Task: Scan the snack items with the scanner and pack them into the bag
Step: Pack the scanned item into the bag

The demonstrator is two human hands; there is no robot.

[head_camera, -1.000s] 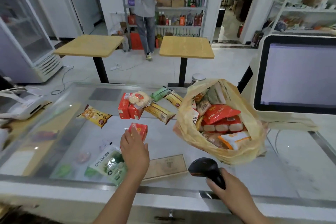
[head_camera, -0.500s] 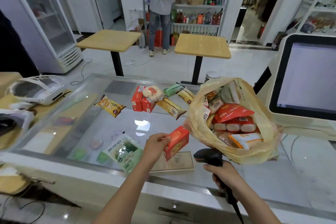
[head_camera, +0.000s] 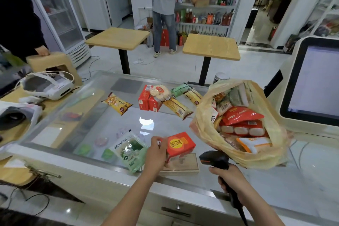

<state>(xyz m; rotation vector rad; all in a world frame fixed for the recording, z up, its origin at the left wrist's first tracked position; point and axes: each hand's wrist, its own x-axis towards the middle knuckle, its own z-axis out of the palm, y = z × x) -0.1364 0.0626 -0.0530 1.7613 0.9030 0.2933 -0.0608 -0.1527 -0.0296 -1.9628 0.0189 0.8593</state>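
We have raised the red box [head_camera: 180, 145] off the counter [head_camera: 117, 124]. Left hand [head_camera: 157, 154] fingers clamp it at 10 o'clock of the scanner [head_camera: 214, 158], which right hand [head_camera: 229, 178] fingers grip. Scanning follows; the bag [head_camera: 253, 159] stands at 2 o'clock.

Left hand [head_camera: 156, 154] has lifted the small red cardboard box [head_camera: 178, 144] off the glass counter [head_camera: 113, 121], bringing it beside the black handheld scanner [head_camera: 215, 158].

Shot from one head-worn wide-angle camera at near edge of glass counter [head_camera: 113, 121]. Faced forward and down across counter toward wooden table [head_camera: 119, 37] and stocked shelves [head_camera: 207, 5] beyond. Close on left hand [head_camera: 156, 154] and right hand [head_camera: 229, 176], low in frame; verticals bowed at edges.
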